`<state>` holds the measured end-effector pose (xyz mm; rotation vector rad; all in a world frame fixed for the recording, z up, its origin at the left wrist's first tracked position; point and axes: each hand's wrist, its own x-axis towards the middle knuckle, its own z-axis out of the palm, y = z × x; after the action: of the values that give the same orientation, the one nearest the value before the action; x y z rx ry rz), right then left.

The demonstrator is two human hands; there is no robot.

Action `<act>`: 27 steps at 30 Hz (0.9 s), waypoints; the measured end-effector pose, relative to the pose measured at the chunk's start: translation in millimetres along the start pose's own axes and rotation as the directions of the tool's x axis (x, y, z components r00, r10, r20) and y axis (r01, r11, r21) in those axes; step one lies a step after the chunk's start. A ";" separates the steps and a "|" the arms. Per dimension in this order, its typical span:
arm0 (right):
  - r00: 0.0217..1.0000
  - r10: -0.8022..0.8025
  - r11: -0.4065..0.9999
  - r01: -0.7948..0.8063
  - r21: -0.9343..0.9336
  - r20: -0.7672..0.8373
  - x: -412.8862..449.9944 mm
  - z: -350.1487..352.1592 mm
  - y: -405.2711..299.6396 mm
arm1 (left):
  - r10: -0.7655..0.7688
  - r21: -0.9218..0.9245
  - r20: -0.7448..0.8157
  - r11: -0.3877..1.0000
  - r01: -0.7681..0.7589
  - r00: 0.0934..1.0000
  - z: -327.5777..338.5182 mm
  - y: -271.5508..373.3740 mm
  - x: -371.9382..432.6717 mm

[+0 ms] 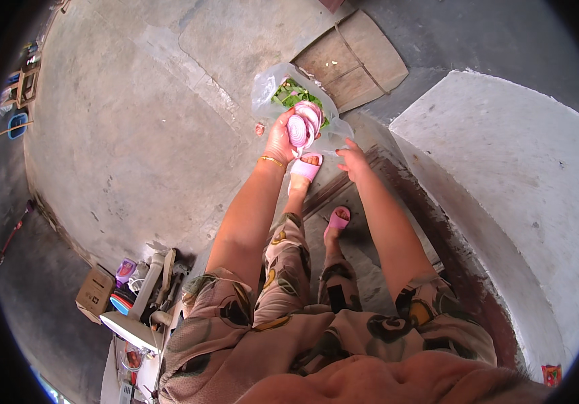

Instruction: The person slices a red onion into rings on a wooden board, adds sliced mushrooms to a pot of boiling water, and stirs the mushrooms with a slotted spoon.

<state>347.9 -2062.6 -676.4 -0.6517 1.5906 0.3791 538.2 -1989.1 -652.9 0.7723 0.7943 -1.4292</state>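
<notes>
In my left hand (282, 139) are several slices of purple onion (303, 123), their cut rings facing up. The slices are over the near side of a translucent plastic bag (271, 81). Chopped green leaves (289, 93) with some pale purple bits show inside the bag. My right hand (354, 159) is at the bag's near right edge, its fingers partly spread. Its fingertips are close to the thin film; whether they pinch it is unclear. My left hand's fingers are partly hidden behind the slices.
A wooden board (352, 63) with a cord lies beyond the bag. A reddish scrap (259, 130) is on the concrete floor (133, 126). A wooden threshold (337, 187) runs by my pink slippers (305, 169). To the right rises a whitish ledge (501, 131); a cardboard box (96, 293) and a sink (130, 331) are at left.
</notes>
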 end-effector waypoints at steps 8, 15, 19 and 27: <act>0.989 -0.122 0.956 0.096 0.279 0.079 -13.7 16.9 23.6 | -0.009 -0.031 -0.056 1.000 0.007 0.998 0.8 -5.7 10.6; 0.977 -0.200 0.946 0.171 0.275 0.079 -20.6 21.7 31.5 | 0.018 -0.089 -0.126 0.996 -0.030 0.992 -19.1 -6.9 36.6; 0.970 -0.227 0.945 0.199 0.261 0.083 -21.0 20.1 29.3 | 0.083 -0.097 -0.246 0.989 -0.110 0.966 -22.4 -3.5 54.6; 0.952 -0.299 0.913 0.264 0.312 0.070 -22.2 19.1 23.9 | 0.252 0.150 -0.473 0.967 -0.205 0.844 -20.5 4.3 60.5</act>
<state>349.1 -2028.4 -660.3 -0.6008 1.3807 -0.0407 541.7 -2004.2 -714.9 1.2914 0.9838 -1.0670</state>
